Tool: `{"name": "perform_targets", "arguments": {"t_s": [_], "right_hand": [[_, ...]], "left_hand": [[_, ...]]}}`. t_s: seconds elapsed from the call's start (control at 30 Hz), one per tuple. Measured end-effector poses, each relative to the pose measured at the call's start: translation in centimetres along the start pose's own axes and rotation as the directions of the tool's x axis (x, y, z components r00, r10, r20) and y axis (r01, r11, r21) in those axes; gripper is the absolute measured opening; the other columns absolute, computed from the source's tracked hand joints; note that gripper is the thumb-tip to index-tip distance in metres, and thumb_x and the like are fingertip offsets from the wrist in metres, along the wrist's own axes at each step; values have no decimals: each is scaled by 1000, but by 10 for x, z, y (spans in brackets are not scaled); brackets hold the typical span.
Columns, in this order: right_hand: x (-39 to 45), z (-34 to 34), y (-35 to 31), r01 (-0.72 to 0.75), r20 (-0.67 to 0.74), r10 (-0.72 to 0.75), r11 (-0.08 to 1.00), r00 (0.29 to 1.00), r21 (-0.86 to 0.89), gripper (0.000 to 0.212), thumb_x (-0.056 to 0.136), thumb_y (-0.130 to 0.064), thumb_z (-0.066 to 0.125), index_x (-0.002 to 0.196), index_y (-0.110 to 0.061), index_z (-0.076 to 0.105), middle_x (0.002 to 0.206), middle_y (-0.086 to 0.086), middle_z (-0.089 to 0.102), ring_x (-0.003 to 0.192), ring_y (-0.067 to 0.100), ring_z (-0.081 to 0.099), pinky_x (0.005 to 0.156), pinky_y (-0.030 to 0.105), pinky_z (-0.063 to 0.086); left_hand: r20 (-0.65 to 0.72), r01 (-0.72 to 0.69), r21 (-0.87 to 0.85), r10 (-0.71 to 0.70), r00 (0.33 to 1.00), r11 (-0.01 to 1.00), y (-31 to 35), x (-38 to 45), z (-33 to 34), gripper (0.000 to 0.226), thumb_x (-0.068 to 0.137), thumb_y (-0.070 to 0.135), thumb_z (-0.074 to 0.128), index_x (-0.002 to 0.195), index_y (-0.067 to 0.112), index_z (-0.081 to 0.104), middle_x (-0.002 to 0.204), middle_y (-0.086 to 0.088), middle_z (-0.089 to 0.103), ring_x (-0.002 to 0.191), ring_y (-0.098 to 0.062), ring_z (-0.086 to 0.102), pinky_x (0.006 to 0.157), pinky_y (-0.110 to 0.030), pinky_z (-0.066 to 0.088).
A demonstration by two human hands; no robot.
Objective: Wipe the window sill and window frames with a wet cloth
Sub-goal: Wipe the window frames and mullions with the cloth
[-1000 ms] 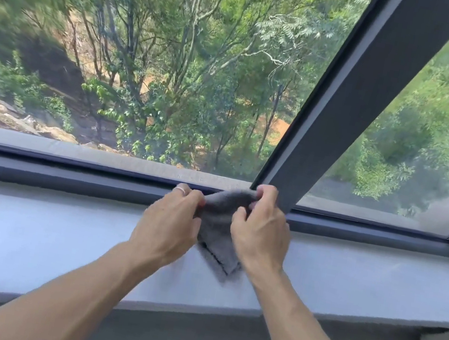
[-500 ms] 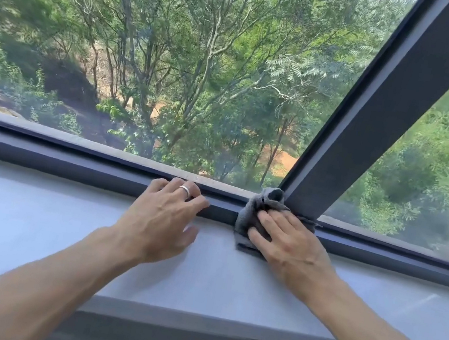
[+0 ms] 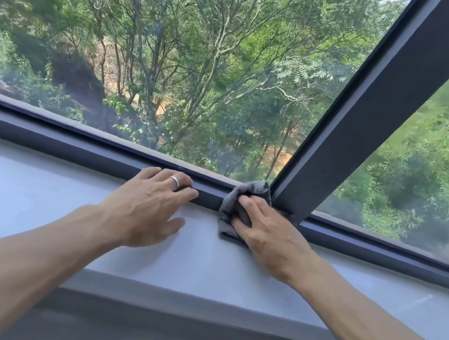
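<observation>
The right hand (image 3: 269, 231) is pressing a bunched grey cloth (image 3: 234, 201) into the corner where the dark bottom frame rail (image 3: 72, 140) is meeting the upright frame bar (image 3: 378, 107), with the fingers lying fairly straight across the cloth rather than curling round it. The left hand (image 3: 148, 204) is resting apart from it, just to the left, fingers spread and relaxed, tips touching the rail and the palm hovering over the pale window sill (image 3: 18, 193); it is holding nothing and seems to be steadying the body. The likely trouble lies in the cloth being wadded: pressed flat-handed, it may be riding over the rail's edge and missing the narrow groove against the glass, and a quick sweep could be letting it slip out from under the fingers. A wet wad may also be leaving streaks or drips on the sill below. The cloth is lying under and ahead of the right fingertips, near but not touching the left hand.
</observation>
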State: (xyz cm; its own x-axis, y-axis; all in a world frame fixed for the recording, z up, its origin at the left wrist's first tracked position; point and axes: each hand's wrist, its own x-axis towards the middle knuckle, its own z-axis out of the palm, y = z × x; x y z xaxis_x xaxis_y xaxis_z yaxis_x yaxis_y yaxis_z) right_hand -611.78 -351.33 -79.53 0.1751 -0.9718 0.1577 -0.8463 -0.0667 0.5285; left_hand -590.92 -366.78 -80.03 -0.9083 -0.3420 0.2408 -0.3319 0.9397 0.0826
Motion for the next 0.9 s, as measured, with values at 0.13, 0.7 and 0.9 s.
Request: {"name": "perform_targets", "arguments": {"t_s": [0.13,0.7,0.9], "right_hand": [[7,3,-8,-69,-1,70,978,998,198,46,85,-16,33,114,-11,68,133,20,48,115,35,48,103,44,46],[-21,6,-9,-223,-256,280,947,925,230,27,86,8,44,103,2,63,94,16,63,84,33,59,76,43,54],[47,12,-31,-92,-286,179,952,941,293,25,89,-3,55,112,-4,64,102,13,61,91,32,54,79,43,51]], "left_hand": [[11,-7,46,7,1000,999,0,-2,1,59,96,48,47,148,26,33,152,4,34,140,-16,32,116,-33,22],[6,83,79,-84,996,993,26,-11,-2,57,96,48,44,146,22,35,146,-1,41,136,-21,37,114,-37,26],[-2,133,154,-135,991,979,17,-18,-1,61,86,50,40,138,18,47,137,-4,51,128,-24,48,108,-40,35]]}}
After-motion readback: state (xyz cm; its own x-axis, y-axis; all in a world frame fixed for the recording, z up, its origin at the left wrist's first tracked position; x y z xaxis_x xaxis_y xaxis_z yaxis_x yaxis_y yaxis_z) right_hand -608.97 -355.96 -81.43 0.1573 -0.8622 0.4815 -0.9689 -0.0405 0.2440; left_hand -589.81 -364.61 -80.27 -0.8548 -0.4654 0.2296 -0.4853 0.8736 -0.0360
